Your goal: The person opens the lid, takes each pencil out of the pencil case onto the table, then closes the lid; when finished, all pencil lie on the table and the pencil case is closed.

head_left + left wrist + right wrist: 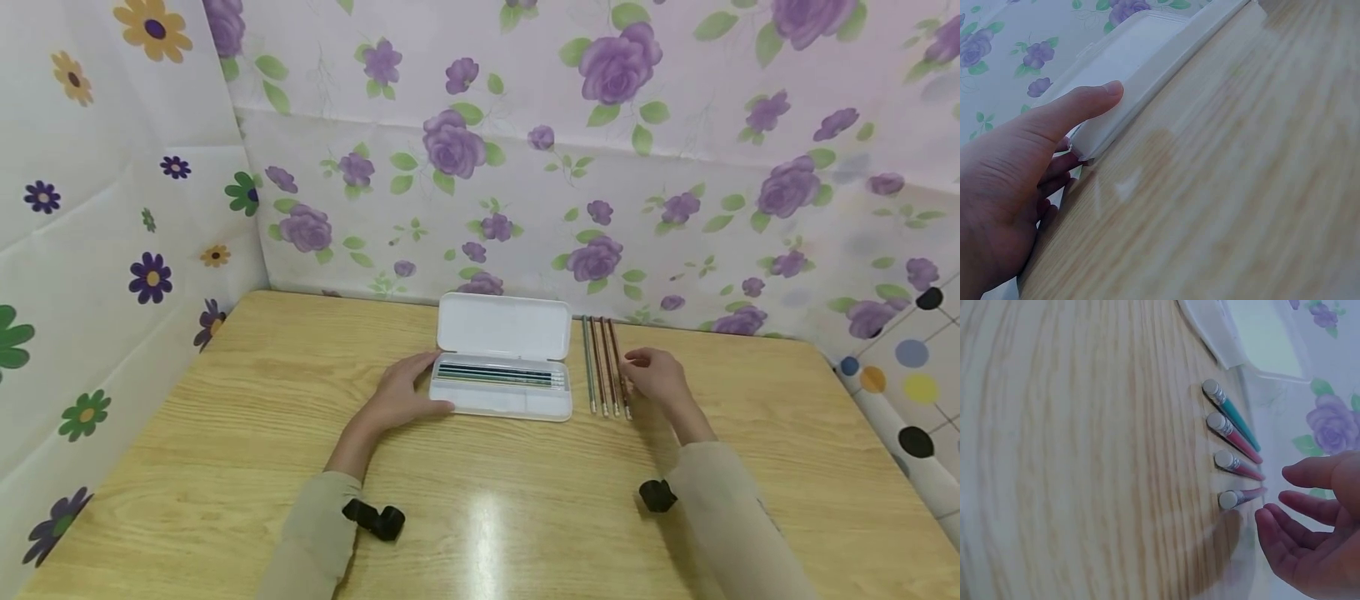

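A white pencil case point(487, 411) lies on the table with its lid point(504, 327) raised at the back. Several dark green pencils point(487, 374) lie lengthwise inside. My left hand point(397, 396) holds the case's left end; in the left wrist view its thumb point(1094, 102) presses the front side and the fingers reach round the end. Right of the case, a green pencil point(588, 367) and three reddish ones lie side by side, eraser ends toward me. Beside the rightmost reddish pencil point(1242, 497) hovers my right hand point(660, 383), fingers loosely bent, with a gap between thumb and fingers.
The wooden table point(420, 517) ends at a wall hung with purple-flowered cloth point(450, 208). Another flowered cloth point(112, 333) borders the left side. Black wrist cameras point(657, 496) sit on both sleeves.
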### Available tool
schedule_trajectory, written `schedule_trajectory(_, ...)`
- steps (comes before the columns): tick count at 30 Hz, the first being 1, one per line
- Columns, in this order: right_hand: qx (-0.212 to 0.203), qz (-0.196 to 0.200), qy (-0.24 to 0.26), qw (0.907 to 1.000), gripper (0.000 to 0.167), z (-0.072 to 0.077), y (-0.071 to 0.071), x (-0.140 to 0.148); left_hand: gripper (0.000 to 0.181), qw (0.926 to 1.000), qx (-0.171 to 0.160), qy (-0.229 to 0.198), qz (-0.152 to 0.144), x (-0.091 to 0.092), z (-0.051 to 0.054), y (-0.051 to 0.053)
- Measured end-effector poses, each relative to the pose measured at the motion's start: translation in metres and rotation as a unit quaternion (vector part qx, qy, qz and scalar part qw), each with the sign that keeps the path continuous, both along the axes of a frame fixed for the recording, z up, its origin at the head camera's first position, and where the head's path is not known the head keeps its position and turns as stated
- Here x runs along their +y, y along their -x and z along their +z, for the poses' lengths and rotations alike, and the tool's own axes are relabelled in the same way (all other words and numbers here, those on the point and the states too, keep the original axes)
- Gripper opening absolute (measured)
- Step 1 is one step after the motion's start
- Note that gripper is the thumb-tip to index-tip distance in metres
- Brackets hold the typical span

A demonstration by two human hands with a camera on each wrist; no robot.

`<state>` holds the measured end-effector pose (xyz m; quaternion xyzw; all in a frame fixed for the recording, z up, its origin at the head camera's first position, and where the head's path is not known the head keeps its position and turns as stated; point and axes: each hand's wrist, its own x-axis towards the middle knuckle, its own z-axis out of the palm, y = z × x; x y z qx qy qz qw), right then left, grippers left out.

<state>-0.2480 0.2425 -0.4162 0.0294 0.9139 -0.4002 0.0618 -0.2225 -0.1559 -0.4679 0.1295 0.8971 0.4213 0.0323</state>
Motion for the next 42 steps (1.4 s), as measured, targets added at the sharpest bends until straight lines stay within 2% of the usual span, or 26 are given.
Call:
schedule_trajectory(3, 0.030, 0.017, -0.017, 0.9993, 0.042, 0.002, 0.000, -0.004, 0.094, 1.0000, 0.001, -0.002, 0.001, 0.000, 0.000, 0.000)
schedule_trajectory(9, 0.063, 0.073, -0.007, 0.9953, 0.038, 0.006, 0.002, -0.021, 0.093, 1.0000, -0.002, -0.002, 0.000, 0.000, 0.001, -0.001)
schedule_trajectory(15, 0.085, 0.149, -0.019, 0.9850, 0.029, 0.009, 0.001, -0.042, 0.092, 1.0000, 0.005, 0.002, -0.003, 0.000, 0.000, 0.000)
schedule_trajectory(21, 0.096, 0.208, -0.019, 0.9733, 0.023, 0.009, 0.003, -0.061, 0.090, 0.9999, 0.011, 0.005, -0.005, 0.000, -0.001, 0.001)
schedule_trajectory(30, 0.061, 0.256, -0.020, 0.9646, 0.017, 0.004, 0.004, -0.092, 0.091, 1.0000, 0.003, 0.007, -0.003, -0.001, 0.000, 0.000)
schedule_trajectory(35, 0.082, 0.293, -0.020, 0.9523, 0.016, 0.001, 0.004, -0.106, 0.092, 1.0000, 0.002, 0.009, -0.002, -0.001, 0.000, 0.000)
schedule_trajectory(38, 0.088, 0.300, -0.033, 0.9493, 0.014, -0.002, 0.005, -0.111, 0.091, 1.0000, 0.003, 0.009, -0.002, -0.001, 0.000, 0.000)
schedule_trajectory(42, 0.078, 0.301, -0.043, 0.9494, 0.014, -0.004, 0.007, -0.116, 0.091, 1.0000, 0.006, 0.005, -0.004, 0.000, 0.001, 0.000)
